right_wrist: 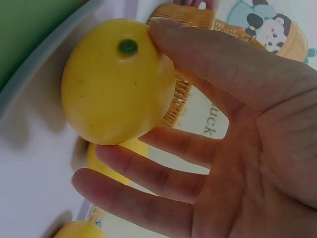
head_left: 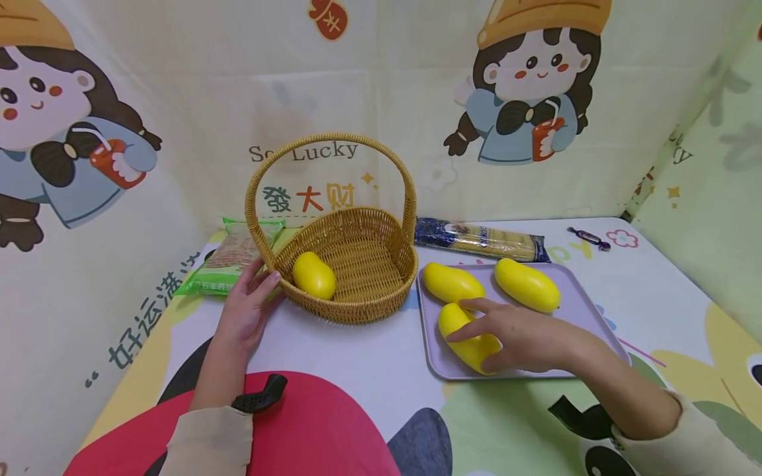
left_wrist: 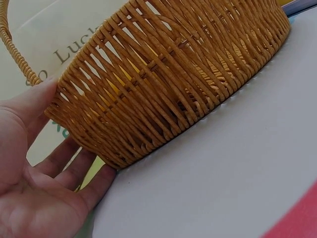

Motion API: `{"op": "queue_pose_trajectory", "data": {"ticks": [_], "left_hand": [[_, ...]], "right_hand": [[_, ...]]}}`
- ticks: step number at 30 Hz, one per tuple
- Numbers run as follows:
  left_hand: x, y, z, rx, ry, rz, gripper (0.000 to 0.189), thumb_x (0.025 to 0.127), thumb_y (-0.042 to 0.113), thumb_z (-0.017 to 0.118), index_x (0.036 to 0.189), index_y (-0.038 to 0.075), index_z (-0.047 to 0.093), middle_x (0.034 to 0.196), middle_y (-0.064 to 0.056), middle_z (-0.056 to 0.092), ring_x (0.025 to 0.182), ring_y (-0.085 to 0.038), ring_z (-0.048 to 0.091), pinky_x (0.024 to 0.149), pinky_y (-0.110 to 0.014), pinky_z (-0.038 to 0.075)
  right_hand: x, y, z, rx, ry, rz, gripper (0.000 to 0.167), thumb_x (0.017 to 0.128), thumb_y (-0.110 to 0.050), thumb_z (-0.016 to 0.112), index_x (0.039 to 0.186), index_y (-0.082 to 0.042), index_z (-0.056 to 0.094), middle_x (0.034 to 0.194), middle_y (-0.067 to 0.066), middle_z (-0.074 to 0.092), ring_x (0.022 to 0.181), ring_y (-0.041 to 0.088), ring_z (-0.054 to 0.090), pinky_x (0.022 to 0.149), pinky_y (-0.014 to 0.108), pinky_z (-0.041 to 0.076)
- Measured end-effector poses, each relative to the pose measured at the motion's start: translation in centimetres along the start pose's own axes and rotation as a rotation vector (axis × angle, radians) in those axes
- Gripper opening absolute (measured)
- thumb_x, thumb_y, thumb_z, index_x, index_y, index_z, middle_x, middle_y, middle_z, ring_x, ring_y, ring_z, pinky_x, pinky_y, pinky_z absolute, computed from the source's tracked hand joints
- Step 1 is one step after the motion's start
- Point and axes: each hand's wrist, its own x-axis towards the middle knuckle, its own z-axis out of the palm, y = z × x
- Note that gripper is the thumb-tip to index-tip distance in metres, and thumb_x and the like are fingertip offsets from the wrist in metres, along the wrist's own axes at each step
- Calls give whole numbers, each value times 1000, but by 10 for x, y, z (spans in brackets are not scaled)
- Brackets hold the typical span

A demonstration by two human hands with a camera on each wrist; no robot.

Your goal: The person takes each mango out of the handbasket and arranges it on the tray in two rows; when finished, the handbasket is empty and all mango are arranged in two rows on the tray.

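Note:
My left hand (head_left: 247, 307) is at the left side of a woven basket (head_left: 381, 305). Its thumb touches the rim near the handle's foot, and its fingers rest along the outer wall. Inside the basket lies one yellow mango (head_left: 313, 276). On a lavender tray (head_left: 586, 304), my right hand (head_left: 524, 336) holds the nearest mango (right_wrist: 116, 84) between thumb and fingers. The right wrist view shows that mango's green stem end. Two more mangoes, one (head_left: 454, 283) at the left and another (head_left: 526, 285) at the right, lie farther back on the tray.
A green-edged food packet (head_left: 229, 261) lies behind my left hand. Along the back lies a pack of noodles (head_left: 482, 239), with a small dark wrapped candy (head_left: 589, 238) to its right. A printed cloth wall (head_left: 381, 79) stands close behind the basket.

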Motion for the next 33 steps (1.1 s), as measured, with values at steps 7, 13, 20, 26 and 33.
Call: {"op": "queue_pose_trajectory", "data": {"ticks": [7, 13, 20, 26, 33], "left_hand": [[2, -1, -1, -2, 5, 6, 72, 102, 27, 65, 163, 39, 29, 170, -5, 25, 151, -21, 33, 127, -45, 30], [3, -1, 0, -1, 13, 10, 71, 104, 24, 63, 163, 38, 28, 171, -5, 24, 153, -22, 32, 127, -45, 30], [3, -2, 0, -11, 17, 5, 71, 103, 25, 65, 163, 39, 29, 170, -5, 24, 152, -21, 32, 127, -45, 30], [3, -4, 0, -5, 14, 10, 71, 103, 25, 64, 163, 38, 28, 170, -6, 25, 151, -22, 34, 127, -45, 31], [2, -1, -1, -4, 5, -1, 72, 103, 26, 64, 163, 38, 27, 171, -6, 24, 153, -22, 32, 128, -45, 30]], "right_hand": [[-1, -2, -2, -4, -13, -6, 52, 88, -14, 80, 132, -39, 70, 161, 16, 44, 148, 40, 40, 116, 62, 41], [-3, -3, -5, -18, -6, 8, 52, 88, -20, 82, 133, -41, 68, 156, 12, 49, 143, 36, 47, 113, 60, 46], [-4, -6, -13, -71, 12, -8, 54, 88, -25, 83, 138, -37, 66, 151, 7, 56, 139, 34, 50, 109, 54, 51], [-3, -12, -28, -103, 30, -36, 55, 91, -27, 80, 143, -31, 62, 148, 1, 60, 137, 31, 54, 108, 54, 52], [17, -21, -44, -6, 46, -125, 47, 99, -35, 70, 145, -29, 60, 146, 1, 61, 129, 31, 61, 99, 50, 59]]}}
